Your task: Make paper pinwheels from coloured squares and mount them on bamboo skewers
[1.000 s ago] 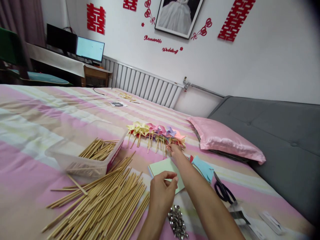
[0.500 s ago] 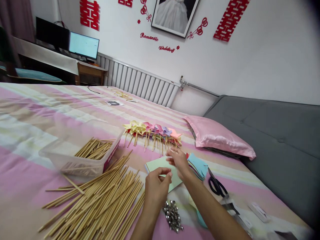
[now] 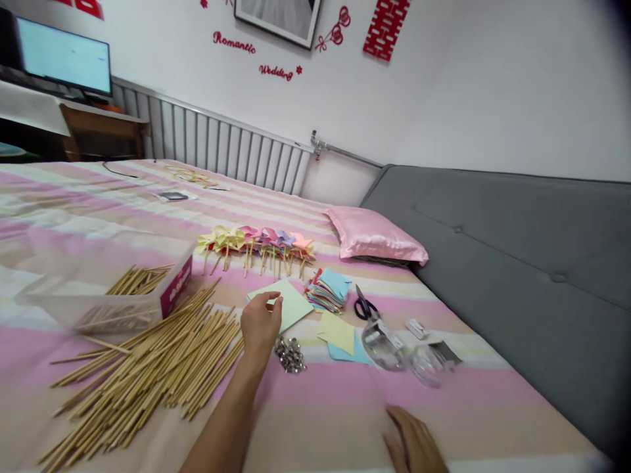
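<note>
My left hand [image 3: 261, 322] hovers over the near left corner of a pale green stack of square paper [image 3: 293, 303]. Its fingers are curled in toward the thumb; whatever they may hold is too small or hidden to name. Just right of that wrist lies a pile of silvery metal pins [image 3: 290, 356]. My right hand [image 3: 414, 441] is low in the view above the striped bedspread, fingers stretched and thumb apart, with nothing seen in it. Yellow paper [image 3: 338, 331] and blue paper [image 3: 351, 353] lie between the two hands.
Many thin wooden sticks [image 3: 158, 374] spread at left beside a clear plastic box [image 3: 148, 303] of shorter ones. Paper pinwheels [image 3: 256, 242] lie behind. Cut coloured papers [image 3: 329, 290], scissors [image 3: 365, 307] and clear plastic packaging [image 3: 384, 348] sit at right, near a pink pillow [image 3: 377, 235].
My right hand has left the green paper stack and moved down and right to the bottom of the view. My left hand stays curled near the stack. The camera has turned right.
</note>
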The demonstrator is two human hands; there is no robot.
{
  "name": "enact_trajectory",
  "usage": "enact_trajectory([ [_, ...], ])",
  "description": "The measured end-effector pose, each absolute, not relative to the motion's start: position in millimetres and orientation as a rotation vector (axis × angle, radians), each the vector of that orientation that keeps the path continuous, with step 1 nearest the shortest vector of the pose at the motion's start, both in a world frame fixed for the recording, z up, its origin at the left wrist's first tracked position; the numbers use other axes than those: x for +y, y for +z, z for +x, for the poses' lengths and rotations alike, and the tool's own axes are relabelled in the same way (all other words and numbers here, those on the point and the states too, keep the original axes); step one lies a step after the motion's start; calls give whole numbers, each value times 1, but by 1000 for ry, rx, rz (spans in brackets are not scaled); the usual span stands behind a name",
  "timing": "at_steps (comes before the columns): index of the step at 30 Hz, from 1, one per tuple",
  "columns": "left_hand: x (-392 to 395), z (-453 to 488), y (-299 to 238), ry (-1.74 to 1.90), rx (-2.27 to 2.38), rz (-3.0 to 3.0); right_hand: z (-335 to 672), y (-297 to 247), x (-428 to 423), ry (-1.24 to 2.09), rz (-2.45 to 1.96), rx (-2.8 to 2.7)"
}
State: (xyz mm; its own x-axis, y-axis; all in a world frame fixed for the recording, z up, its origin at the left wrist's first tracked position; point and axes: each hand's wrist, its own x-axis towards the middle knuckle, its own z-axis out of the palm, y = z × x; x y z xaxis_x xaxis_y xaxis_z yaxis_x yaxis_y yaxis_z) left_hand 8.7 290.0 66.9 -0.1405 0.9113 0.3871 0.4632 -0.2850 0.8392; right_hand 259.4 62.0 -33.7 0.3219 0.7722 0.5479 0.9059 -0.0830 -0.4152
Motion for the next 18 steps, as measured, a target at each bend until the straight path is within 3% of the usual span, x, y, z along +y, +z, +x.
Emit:
enact_trajectory([
  [8,215,23,27,1487,1586,2080,256,-16,60,-314,-1987,-1607],
  [18,155,8,10,1134,1513,2504,257,-18,46,-313,-2021,-1581],
])
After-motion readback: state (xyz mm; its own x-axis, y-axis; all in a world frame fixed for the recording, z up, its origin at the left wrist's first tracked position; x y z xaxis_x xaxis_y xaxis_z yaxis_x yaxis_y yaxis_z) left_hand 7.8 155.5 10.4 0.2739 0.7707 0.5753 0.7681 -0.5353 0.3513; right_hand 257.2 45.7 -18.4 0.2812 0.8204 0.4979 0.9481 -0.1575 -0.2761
